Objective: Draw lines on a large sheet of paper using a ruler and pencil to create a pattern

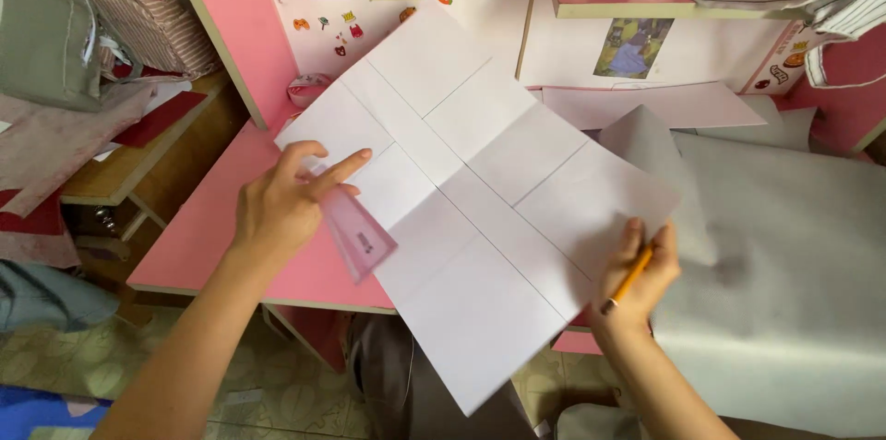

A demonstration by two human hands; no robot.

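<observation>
So the big white sheet [480, 209] on the pink bench [212, 219] already has its grid lines drawn, left hand [277, 209] pinning a clear pink ruler [355, 232] against its left edge, right hand [637, 274] gripping a pencil [632, 276] over its right edge, nothing cut yet.

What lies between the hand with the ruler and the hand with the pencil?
In the head view, only the creased white paper sheet spans the stretch between the left hand, holding a pink transparent ruler, and the right hand, holding an orange pencil.
</observation>
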